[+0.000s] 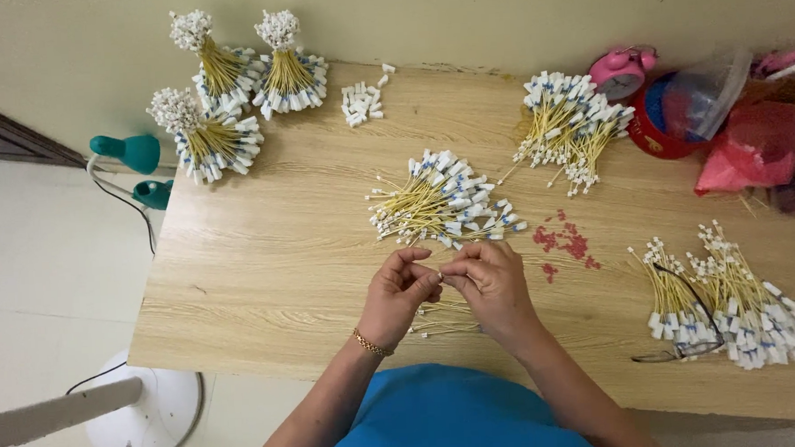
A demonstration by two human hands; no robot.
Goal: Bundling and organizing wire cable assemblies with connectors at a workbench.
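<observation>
Now both hands pinch one small white piece.
Left hand [398, 286] and right hand [489, 278] meet fingertip to fingertip; wire pile [441, 202] lies just beyond; steady, light grip seems best.

Pale matt wood-grain laminate on the table [265, 256]. Thin yellow wires with white plastic ends in the loose heap [441, 202]. Glossy pink plastic on the alarm clock [621, 69]. Crinkled shiny red film on the bag [756, 145]. Gold metal for the bracelet [371, 343].

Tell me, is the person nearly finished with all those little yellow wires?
Not yet. Three tied bundles stand at the table's far left corner. Both hands, left hand and right hand, pinch one small piece together. Loose piles remain ahead and right.
</observation>
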